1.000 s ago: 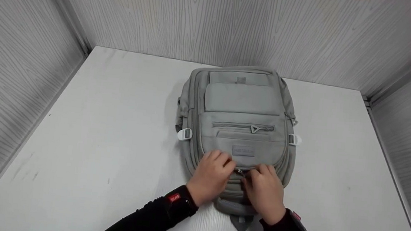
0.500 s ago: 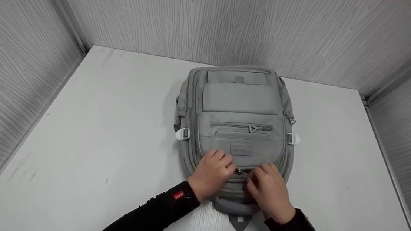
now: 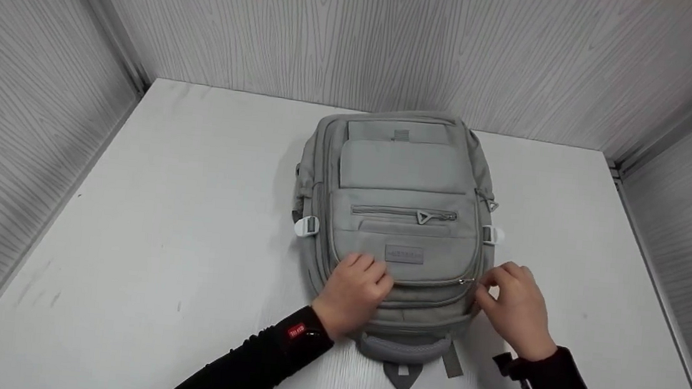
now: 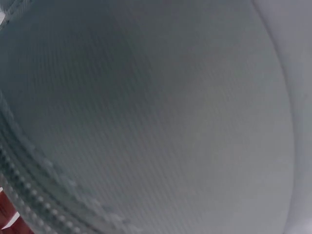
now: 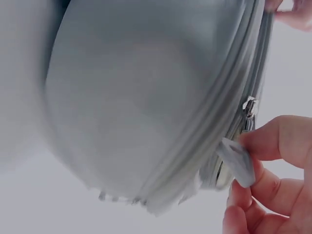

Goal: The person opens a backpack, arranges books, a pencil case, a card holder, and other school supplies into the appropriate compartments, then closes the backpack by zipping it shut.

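A grey-green backpack [image 3: 408,168] lies on its back, its top handle [image 3: 404,348] toward me. My left hand [image 3: 355,292] grips the fabric along the lower front pocket's zipper with curled fingers. At the pocket's right corner, thumb and fingers of my right hand [image 3: 516,306] pinch a grey zipper pull [image 5: 239,163], seen close in the right wrist view. Its metal slider [image 5: 250,106] sits just beyond the fingertips. Grey cloth fills most of the left wrist view, with zipper teeth [image 4: 41,202] running along its lower left.
White side buckles [image 3: 307,225] flank the bag. A second zipper with a triangular pull [image 3: 424,217] crosses its front. The white table [image 3: 194,206] is enclosed by grey wood-grain panels [image 3: 359,39] at the back and sides.
My right hand has moved right with the zipper pull, from the middle of the pocket edge to its right corner. The gap at the zipper has closed. My left hand stays in place.
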